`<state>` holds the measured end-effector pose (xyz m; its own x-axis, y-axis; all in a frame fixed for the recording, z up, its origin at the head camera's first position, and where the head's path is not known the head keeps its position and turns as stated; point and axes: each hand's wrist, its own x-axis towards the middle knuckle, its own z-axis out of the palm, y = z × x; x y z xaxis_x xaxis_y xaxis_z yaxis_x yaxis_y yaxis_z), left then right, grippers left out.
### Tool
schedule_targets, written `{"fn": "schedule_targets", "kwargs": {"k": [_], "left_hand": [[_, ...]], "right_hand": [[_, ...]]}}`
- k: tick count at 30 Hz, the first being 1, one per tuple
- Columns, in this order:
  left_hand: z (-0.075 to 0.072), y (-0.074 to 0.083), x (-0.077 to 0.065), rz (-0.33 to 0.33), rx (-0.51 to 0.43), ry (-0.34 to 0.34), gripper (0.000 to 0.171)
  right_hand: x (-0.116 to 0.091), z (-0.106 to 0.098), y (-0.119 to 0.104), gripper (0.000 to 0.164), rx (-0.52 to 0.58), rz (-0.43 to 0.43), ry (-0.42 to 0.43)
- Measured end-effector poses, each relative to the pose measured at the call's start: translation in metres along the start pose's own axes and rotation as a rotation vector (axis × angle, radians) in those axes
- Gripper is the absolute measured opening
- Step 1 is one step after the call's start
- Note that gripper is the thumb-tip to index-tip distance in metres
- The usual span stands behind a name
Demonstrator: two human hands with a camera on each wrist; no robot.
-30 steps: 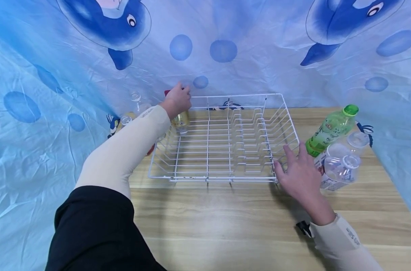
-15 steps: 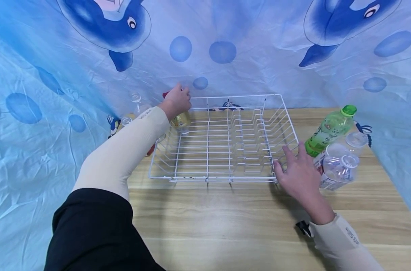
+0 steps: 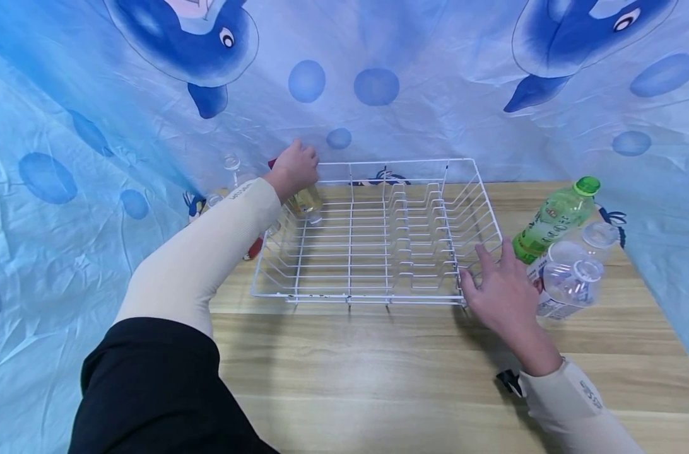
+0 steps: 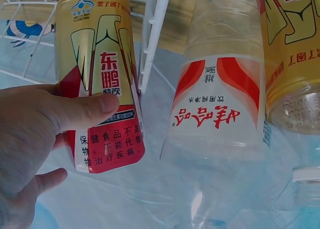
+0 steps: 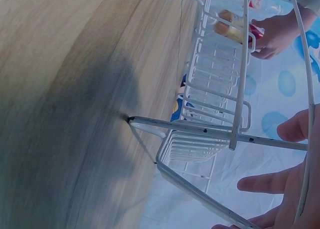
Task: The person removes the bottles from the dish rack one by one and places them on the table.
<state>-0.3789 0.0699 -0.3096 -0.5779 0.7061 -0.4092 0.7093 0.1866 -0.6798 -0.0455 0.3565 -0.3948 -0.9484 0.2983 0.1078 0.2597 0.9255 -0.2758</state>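
Note:
My left hand (image 3: 294,169) grips a gold and red drink bottle (image 4: 102,84) at the back left corner of the white wire dish rack (image 3: 350,296). In the head view the bottle tilts, its red part up left behind the hand and its gold part down inside the rack. The thumb lies across its label in the left wrist view. My right hand (image 3: 503,293) rests at the rack's front right corner. Its fingers are spread and fairly straight over the rim, and the right wrist view shows fingertips (image 5: 260,182) among the wires.
Left of the rack stand a clear water bottle (image 4: 217,104) with a red and white label and another gold bottle (image 4: 295,44). A green bottle (image 3: 554,221) and clear bottles (image 3: 571,284) stand close to my right hand. A blue dolphin-print curtain (image 3: 424,94) hangs behind the wooden table (image 3: 378,372).
The lower end of the gold and red bottle has swung slightly right, with the left hand shifting a little left. My right hand and the rack stay in place.

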Motion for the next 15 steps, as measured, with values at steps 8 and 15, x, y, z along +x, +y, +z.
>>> {"fn": "schedule_targets", "kwargs": {"k": [8, 15], "left_hand": [[-0.001, -0.001, -0.005, -0.017, 0.036, -0.008, 0.047], [-0.003, -0.005, -0.012, -0.037, -0.002, 0.029, 0.035]], "right_hand": [[0.000, 0.000, -0.001, 0.069, 0.000, 0.003, -0.020], [0.000, -0.002, 0.000, 0.069, -0.009, 0.004, -0.025]]}}
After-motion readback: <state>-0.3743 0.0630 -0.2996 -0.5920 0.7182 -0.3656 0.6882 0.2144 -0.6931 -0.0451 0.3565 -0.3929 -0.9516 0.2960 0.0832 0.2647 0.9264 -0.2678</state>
